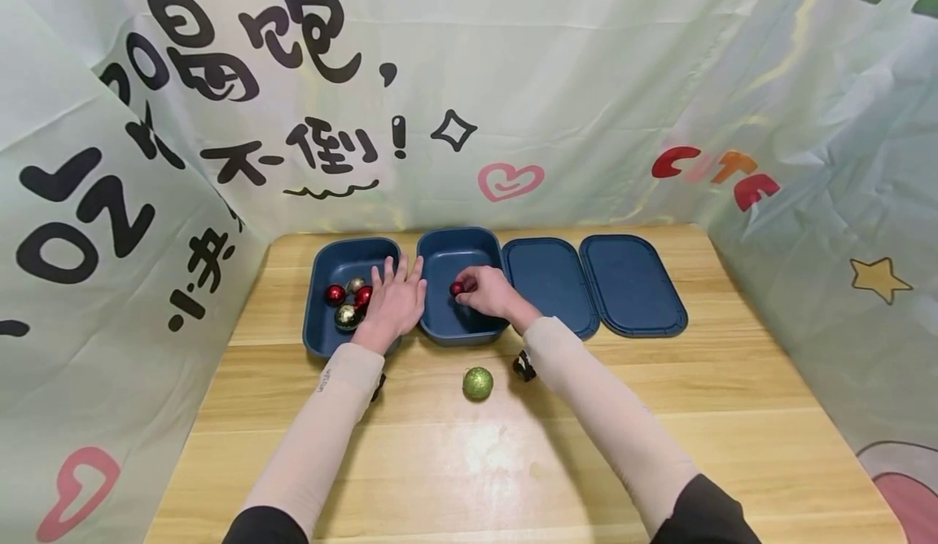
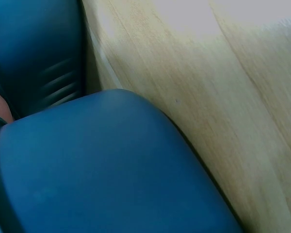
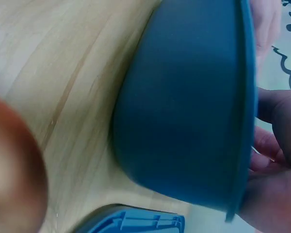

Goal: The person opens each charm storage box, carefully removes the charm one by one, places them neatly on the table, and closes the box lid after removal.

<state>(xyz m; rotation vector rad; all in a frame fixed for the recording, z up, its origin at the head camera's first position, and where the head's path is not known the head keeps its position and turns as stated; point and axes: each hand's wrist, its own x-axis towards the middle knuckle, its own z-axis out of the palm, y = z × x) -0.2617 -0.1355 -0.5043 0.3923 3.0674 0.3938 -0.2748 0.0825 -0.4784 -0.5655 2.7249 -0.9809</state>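
My right hand reaches into the second blue box and pinches a small dark red ball between thumb and fingers. Fingers spread and straight, my left hand lies over the right side of the first blue box. In that box are shiny red and gold balls, among them a red ball and a larger gold ball; the hand partly covers others. In the right wrist view, the box wall hides part of the right hand, and the red ball cannot be made out.
A glittery green ball sits on the wooden table in front of the second box. Two flat blue lids, a nearer lid and a farther lid, lie side by side on the right. A printed cloth surrounds the table.
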